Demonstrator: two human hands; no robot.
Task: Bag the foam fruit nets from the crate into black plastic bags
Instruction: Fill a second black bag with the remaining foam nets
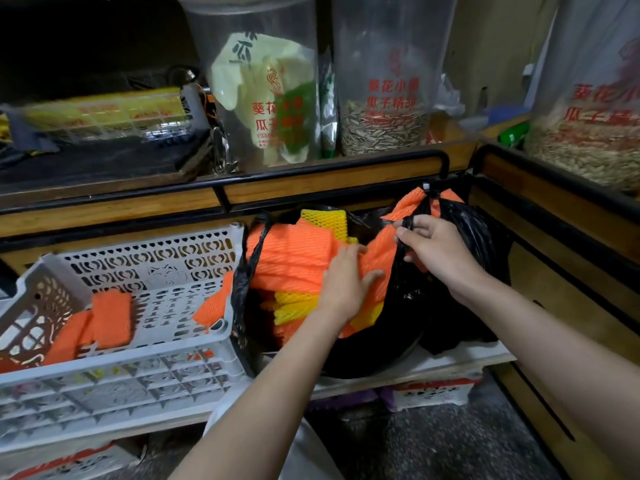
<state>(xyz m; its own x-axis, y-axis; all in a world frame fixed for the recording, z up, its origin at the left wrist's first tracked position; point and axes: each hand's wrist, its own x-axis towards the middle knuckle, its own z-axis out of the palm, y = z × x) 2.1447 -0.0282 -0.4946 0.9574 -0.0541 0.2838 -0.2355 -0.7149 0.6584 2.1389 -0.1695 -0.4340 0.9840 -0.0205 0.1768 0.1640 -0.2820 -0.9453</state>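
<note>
Grey speckled floor lies nearest, under two bare forearms. Just beyond it, a white perforated crate sits at the left on a low ledge, with a few loose orange nets on its bottom. Touching the crate's right wall stands an open black plastic bag, stuffed above its rim with a stack of orange foam nets and some yellow nets lower down. The left hand lies palm down on that stack, fingers straight and pressing on the orange foam. The right hand pinches the bag's right handle between thumb and curled fingers, holding it up. Behind the right hand a second black bag is knotted at the top, orange foam poking out beside the knot. Farther back, a wood-faced shelf with a black rail carries tall clear tubs with red lettering, two of them part-filled with striped seeds
</note>
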